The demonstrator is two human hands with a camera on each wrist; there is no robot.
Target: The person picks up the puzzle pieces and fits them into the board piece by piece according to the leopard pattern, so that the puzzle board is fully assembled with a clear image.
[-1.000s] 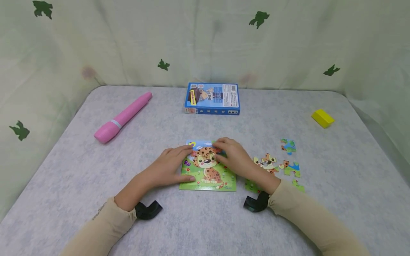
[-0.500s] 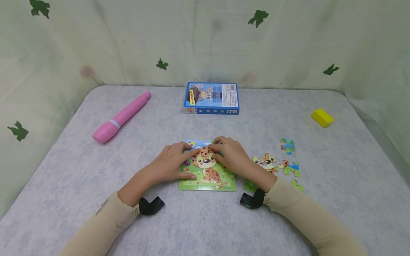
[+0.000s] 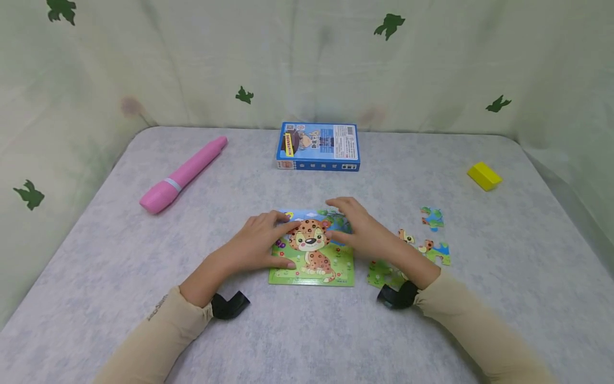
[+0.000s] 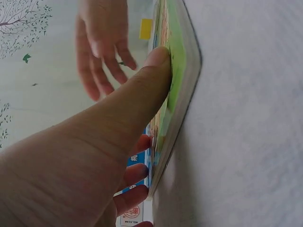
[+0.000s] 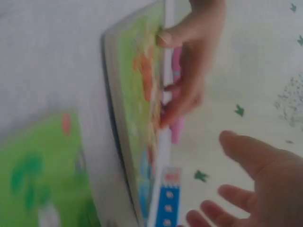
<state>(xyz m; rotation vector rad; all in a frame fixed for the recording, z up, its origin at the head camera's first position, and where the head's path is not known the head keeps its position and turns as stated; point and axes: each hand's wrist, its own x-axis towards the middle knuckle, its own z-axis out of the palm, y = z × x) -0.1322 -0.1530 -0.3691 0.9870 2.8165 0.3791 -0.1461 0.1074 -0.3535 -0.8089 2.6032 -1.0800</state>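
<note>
A leopard-cub jigsaw puzzle in a board (image 3: 316, 264) lies flat at the middle of the table. The left hand (image 3: 251, 242) rests on its left side, the fingers near the top and the thumb on the green lower part; in the left wrist view that thumb (image 4: 137, 92) presses the board's face. Over the board's upper right, the right hand (image 3: 371, 234) is raised with fingers spread and nothing between them. Under and beyond the right forearm lie loose puzzle pieces, including a blue-green one (image 3: 433, 217), a green-and-blue one (image 3: 438, 252) and a green section (image 3: 381, 272).
A blue printed box (image 3: 318, 145) stands at the back middle. On the left lies a pink tapered stick (image 3: 192, 168) with a pale band. A yellow block (image 3: 484, 176) sits at the back right. Behind the table hangs a pale curtain (image 3: 307, 58) with green bird shapes.
The right hand has lifted off the puzzle's upper part and moved right, its fingers opening out. The cub's ear and the tree at the upper right now show. The left hand stays on the board.
</note>
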